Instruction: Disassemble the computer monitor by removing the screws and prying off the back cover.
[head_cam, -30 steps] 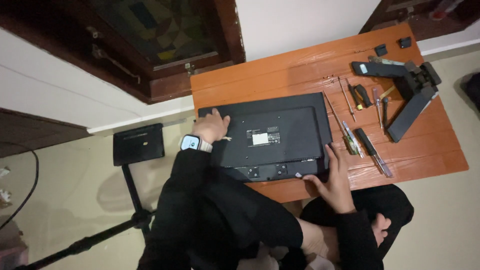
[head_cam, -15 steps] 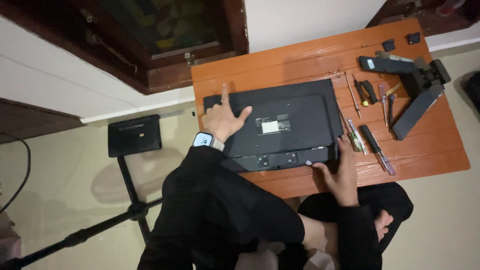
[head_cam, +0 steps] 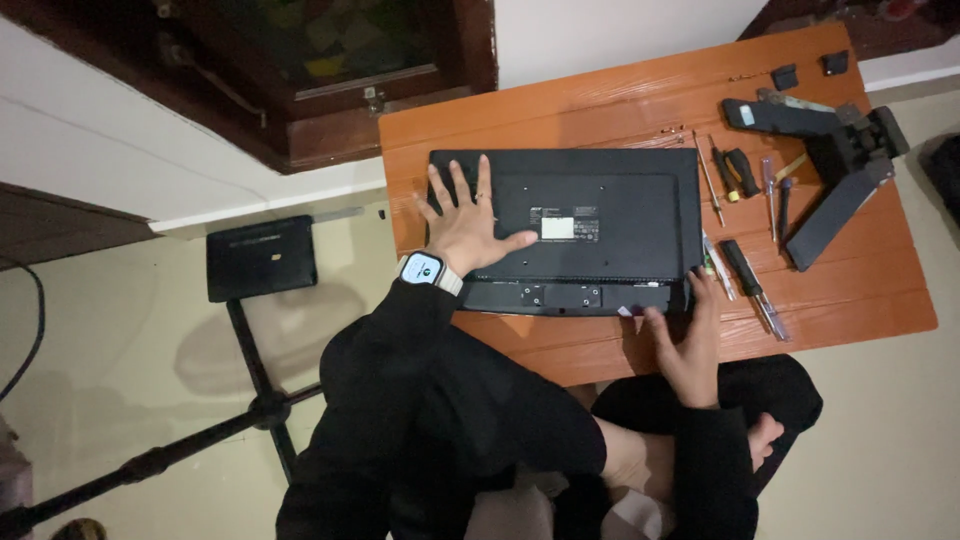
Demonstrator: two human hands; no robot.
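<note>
We are looking down at a low orange wooden table (head_cam: 600,110) where a flat black plastic monitor (head_cam: 610,200) is lying face-down at centre. Our left hand (head_cam: 462,225) is pressing flat, fingers splayed. Our right hand (head_cam: 690,350) is gripping its five o'clock corner. Loose screwdrivers (head_cam: 745,275) are lying at three o'clock; sliding the monitor could knock them off.

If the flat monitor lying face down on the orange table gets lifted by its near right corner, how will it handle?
The monitor is a wide, thin, rigid slab, so it would probably pivot stiffly rather than sag. Its smooth back may slip under the flat left hand. With the right hand at one corner only, it looks awkward; the face-down screen seems fragile.
</note>
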